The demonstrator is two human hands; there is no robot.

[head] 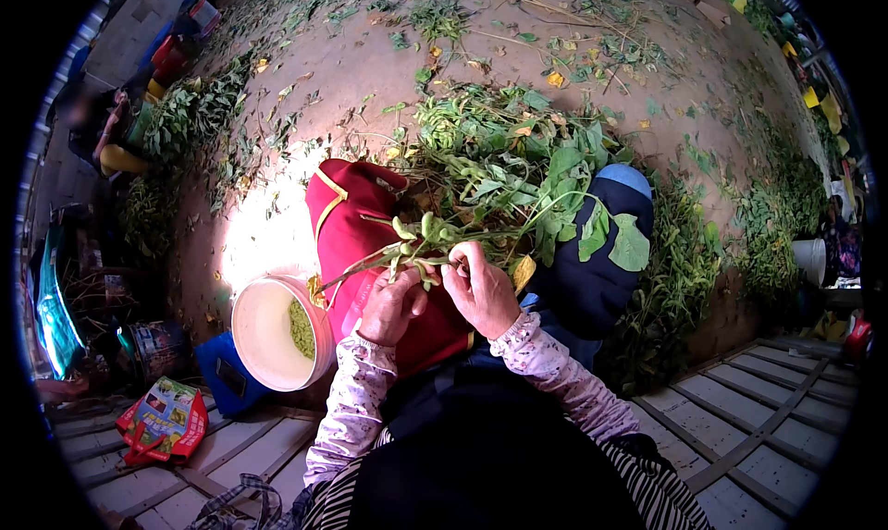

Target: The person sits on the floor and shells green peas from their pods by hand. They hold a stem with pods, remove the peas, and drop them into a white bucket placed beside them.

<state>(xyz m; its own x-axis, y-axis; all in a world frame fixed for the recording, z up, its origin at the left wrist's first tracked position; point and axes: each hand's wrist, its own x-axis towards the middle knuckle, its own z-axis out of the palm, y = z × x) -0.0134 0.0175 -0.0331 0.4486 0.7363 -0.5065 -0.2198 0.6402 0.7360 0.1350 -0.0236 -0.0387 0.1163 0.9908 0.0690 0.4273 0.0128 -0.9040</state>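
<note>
A cut soybean plant (430,237) with green pods and leaves lies across my lap, over a red cloth (354,218) with yellow trim. My left hand (393,305) has its thumb and fingers closed on pods of the plant. Beside it, my right hand (479,287) pinches the plant near its stem; the fingertips partly hide what they hold. Left of my left hand stands a white plastic bucket (260,329) with loose green pods or beans inside. Just beyond my knees lies a heap of leafy soybean plants (499,127).
More plants (673,280) are piled at the right. A blue bag (225,374) and a red printed bag (165,422) stand at the lower left. A person (104,127) sits at the upper left beside more plants. Another white bucket (809,261) is at the far right.
</note>
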